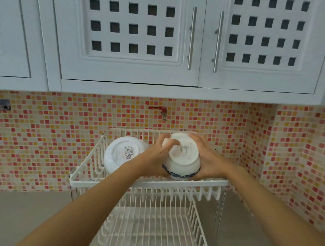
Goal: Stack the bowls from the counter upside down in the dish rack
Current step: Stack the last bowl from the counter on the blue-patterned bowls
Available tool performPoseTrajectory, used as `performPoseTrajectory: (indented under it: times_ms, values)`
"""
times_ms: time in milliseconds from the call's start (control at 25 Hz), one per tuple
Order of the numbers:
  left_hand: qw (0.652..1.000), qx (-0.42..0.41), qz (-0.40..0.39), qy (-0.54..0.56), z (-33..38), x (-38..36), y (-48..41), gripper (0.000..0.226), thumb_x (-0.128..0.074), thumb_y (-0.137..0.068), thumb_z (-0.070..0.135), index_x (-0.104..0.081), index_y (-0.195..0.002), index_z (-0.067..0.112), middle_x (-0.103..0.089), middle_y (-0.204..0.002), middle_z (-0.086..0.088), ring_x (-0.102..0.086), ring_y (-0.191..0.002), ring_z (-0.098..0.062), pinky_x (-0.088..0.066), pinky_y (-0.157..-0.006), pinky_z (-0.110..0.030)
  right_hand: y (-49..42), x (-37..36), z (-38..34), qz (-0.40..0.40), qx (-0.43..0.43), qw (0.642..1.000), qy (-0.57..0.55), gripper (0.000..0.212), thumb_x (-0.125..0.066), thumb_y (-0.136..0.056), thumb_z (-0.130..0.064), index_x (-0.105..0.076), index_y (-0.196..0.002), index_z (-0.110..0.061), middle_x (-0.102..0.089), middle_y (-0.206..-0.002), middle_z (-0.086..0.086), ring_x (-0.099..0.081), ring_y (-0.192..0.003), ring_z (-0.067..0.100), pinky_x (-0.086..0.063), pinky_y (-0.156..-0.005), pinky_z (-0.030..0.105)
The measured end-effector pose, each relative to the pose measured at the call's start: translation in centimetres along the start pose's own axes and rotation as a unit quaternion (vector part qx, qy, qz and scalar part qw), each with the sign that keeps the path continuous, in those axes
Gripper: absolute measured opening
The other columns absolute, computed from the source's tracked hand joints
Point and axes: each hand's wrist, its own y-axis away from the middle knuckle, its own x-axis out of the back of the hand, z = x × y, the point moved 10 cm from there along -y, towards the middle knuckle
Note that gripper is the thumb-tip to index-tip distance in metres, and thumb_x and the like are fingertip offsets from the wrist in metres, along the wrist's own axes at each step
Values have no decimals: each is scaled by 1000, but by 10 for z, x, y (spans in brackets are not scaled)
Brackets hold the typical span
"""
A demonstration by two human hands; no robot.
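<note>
Mosaic-tiled wall, dish rack (93,183) upper tier with 1 inverted bowl (120,154), left hand (157,155) and right hand (208,159) grip seemingly stacked upturned bowls (182,160)

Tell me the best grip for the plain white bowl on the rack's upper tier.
Probably by the rim, from the left. The white bowl lies tilted with its base facing out; its right side is crowded by the left hand and the blue-rimmed bowl.
</note>
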Motion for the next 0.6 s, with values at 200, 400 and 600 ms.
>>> performPoseTrajectory:
  times_ms: [200, 400, 600]
  values:
    - [999, 15, 12, -48, -4, -9, 1, 101, -81, -65, 37, -21, -145, 22, -14, -147, -13, -34, -129, -32, -42, -98, -33, -3, -10, 8, -25, -13, 1000, 9, 137, -84, -51, -55, 12, -147, -33, 13, -149, -23, -9, -144, 18, -31, -114, 46]
    - [998, 40, -33, -33, -13, -21, -1, 105, -77, -68, 36, -9, -148, 27, 8, -157, -12, -10, -145, -34, -27, -115, -47, -3, -8, 10, -24, -26, 999, 11, 137, -84, -52, -52, 14, -146, -35, 14, -152, -24, -9, -145, 15, -32, -114, 46]
    - [993, 89, -48, 55, -10, -18, 4, 109, -70, -75, 50, 6, -150, 27, 21, -158, -1, 4, -148, -22, -12, -120, -41, 0, -11, 16, -35, -52, 998, -32, 139, -80, -50, -65, 19, -145, -40, 23, -153, -25, 13, -144, 1, -17, -119, 43]
